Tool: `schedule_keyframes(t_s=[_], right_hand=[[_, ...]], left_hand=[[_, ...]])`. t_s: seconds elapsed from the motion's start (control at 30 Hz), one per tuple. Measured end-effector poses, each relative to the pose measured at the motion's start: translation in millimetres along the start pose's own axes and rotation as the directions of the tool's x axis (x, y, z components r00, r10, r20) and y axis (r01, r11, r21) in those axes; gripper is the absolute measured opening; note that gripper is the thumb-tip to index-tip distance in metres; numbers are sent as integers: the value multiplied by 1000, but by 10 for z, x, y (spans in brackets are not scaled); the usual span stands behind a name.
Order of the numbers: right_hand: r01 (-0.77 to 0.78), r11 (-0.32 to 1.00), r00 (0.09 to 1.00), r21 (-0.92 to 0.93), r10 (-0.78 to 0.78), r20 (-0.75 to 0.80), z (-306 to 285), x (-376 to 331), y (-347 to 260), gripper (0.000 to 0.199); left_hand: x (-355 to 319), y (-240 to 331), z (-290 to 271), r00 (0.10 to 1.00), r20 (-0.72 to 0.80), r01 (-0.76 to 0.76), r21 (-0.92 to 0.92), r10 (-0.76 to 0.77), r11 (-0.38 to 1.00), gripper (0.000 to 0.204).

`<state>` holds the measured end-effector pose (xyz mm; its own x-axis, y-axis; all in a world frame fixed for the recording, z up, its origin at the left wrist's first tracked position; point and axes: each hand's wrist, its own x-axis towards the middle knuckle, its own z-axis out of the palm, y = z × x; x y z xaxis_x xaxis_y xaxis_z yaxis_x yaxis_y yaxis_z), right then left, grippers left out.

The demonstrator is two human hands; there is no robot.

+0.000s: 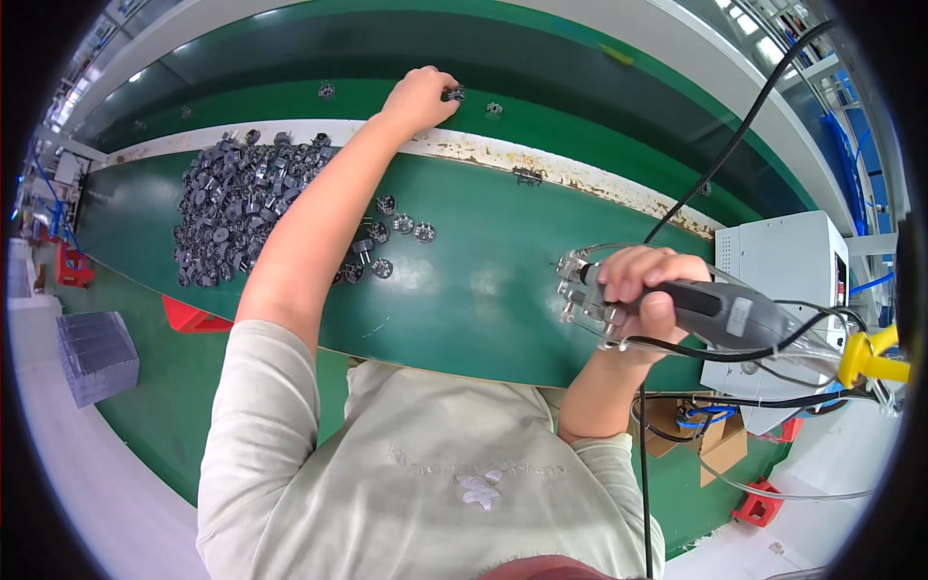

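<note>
My left hand (416, 99) reaches across to the far green belt (570, 140), its fingers closed on a small black round part (453, 94) just above or on the belt. In my right hand (646, 275) is a grey-and-black electric screwdriver (749, 314), its clear tubing and metal-tipped front end pointing left over the green worktable (464, 309). A large heap of black parts (227, 208) lies on the table's left side. Several loose black parts (404, 223) with metal pins sit right of my left forearm, which hides some of the heap.
A worn white rail (483, 153) divides table and belt. One part (527, 176) lies against it; others (494, 109) are spaced along the belt. At right stand a white machine box (783, 261), black cables (764, 92) and a yellow holder (870, 358). A cardboard box (720, 449) is below.
</note>
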<state>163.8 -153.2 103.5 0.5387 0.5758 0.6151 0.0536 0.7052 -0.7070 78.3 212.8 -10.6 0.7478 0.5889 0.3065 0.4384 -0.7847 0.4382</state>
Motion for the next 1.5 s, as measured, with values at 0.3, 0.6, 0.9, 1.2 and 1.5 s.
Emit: schedule_keyframes(t_s=[0.3,0.6,0.9,1.2,1.5], right_hand=[[37,998,999,-56,-38,-17,-140,-102,-9,38],[35,992,999,-125,-34,8,-418,-88,-416,39],[79,985,994,-153,-88,-57,-417,-103,-290,41],[67,994,998,-90,-68,-8,-321,-100,-209,43],[68,991,995,-118,-58,81,-240,-84,-210,39]], left_hand=[[55,429,40,968,113,-241,173,224,955,17],[-863,1437,289,734,59,-668,-119,677,734,7],[247,2106,572,743,111,-576,-396,660,715,23],[924,3055,1887,745,409,-486,-209,527,849,55],[1008,2933,1727,788,324,-487,-192,523,852,13]])
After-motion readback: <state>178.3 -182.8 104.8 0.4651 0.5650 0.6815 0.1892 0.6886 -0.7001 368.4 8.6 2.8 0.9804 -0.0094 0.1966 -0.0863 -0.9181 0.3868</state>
